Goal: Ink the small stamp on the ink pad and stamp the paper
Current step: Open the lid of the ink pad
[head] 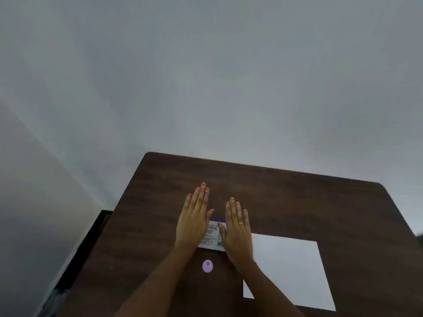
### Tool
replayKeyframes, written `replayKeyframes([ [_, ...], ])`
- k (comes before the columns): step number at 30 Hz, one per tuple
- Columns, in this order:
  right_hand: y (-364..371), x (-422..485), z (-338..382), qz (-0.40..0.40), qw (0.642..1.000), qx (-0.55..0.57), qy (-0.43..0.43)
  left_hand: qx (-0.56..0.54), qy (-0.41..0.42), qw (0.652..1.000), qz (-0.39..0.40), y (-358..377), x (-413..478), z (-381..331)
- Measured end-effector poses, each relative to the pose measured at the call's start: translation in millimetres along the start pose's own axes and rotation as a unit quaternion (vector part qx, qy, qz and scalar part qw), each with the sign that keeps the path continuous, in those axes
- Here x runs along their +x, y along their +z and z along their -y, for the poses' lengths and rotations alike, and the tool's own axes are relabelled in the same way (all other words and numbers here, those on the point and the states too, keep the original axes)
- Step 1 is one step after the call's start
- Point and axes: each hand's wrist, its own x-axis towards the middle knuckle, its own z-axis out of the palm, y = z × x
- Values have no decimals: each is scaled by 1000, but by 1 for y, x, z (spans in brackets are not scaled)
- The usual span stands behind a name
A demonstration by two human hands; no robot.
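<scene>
The ink pad (211,236) lies closed on the desk (297,197), a flat case with a white label facing up and a purple strip along its far edge. The label carries printed lines and a small barcode at its near right corner, but the writing is too blurred to read.

The left hand (193,221) and the right hand (238,229) are held flat, palms down, fingers straight and close together, one on each side of the pad and partly over it. Neither grip pinches anything; whether the palms touch the case cannot be told. The right hand wears a ring.

The stamp (207,266), small, round and lilac, stands alone on the desk just near of the pad, between the two forearms. The paper (290,268), a blank white sheet, lies to the right, its left edge passing under the right forearm.

The desk is dark brown wood grain with rounded far corners. Beyond it rise plain grey-white walls meeting in a corner at the left.
</scene>
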Motion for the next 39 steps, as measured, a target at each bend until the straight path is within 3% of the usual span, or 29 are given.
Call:
replayKeyframes([
  [4,17,-12,-11,105,994,27,-11,-44,-31,991,119,20,-12,14],
  [7,25,-19,-22,174,983,23,-51,-84,2,981,176,27,-19,29],
  [15,19,-11,-41,254,962,37,-88,-229,17,926,299,23,-21,66],
  [22,14,-9,-41,243,962,97,-76,-218,58,932,284,29,-25,71],
  [28,-5,4,-40,254,947,196,-19,-308,15,920,242,31,-29,69],
  [34,-13,31,-28,139,922,345,106,-341,-41,902,262,31,-27,68],
  [39,-2,64,-16,54,933,321,154,-324,-29,905,275,32,-25,68],
])
